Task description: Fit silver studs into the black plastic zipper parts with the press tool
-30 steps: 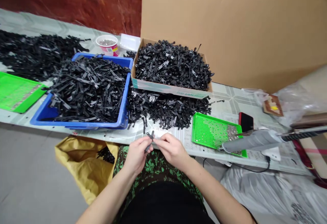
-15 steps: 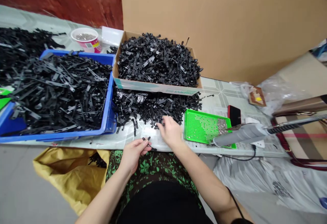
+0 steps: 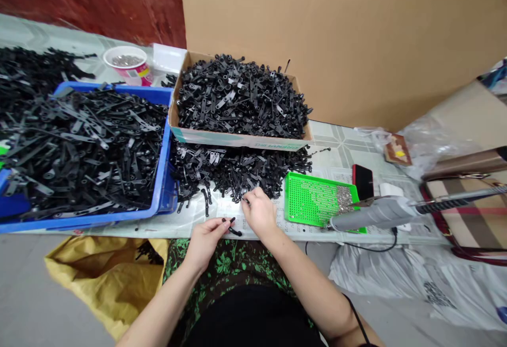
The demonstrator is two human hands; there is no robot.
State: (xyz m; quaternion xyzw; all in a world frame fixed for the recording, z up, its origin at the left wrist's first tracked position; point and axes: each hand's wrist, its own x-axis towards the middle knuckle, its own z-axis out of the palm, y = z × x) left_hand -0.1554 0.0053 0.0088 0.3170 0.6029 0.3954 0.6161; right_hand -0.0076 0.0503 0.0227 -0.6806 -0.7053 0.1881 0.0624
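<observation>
Got a black strip (image 3: 236,232) pinched in my left hand (image 3: 209,238), long end poking right, angled slightly toward me. My right hand (image 3: 259,212)'s nearer, at the loose pile (image 3: 253,175)'s front edge; can't tell if it's gripping anything.

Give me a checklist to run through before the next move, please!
1. Left hand holding black parts: ok.
2. Right hand at the loose pile: ok.
3. Right hand gripping something: cannot tell, too small to see.
4. Green tray has little metal bits in it: ok.
5. Gray tool clear of the tray: cannot tell, they overlap in this view.
</observation>
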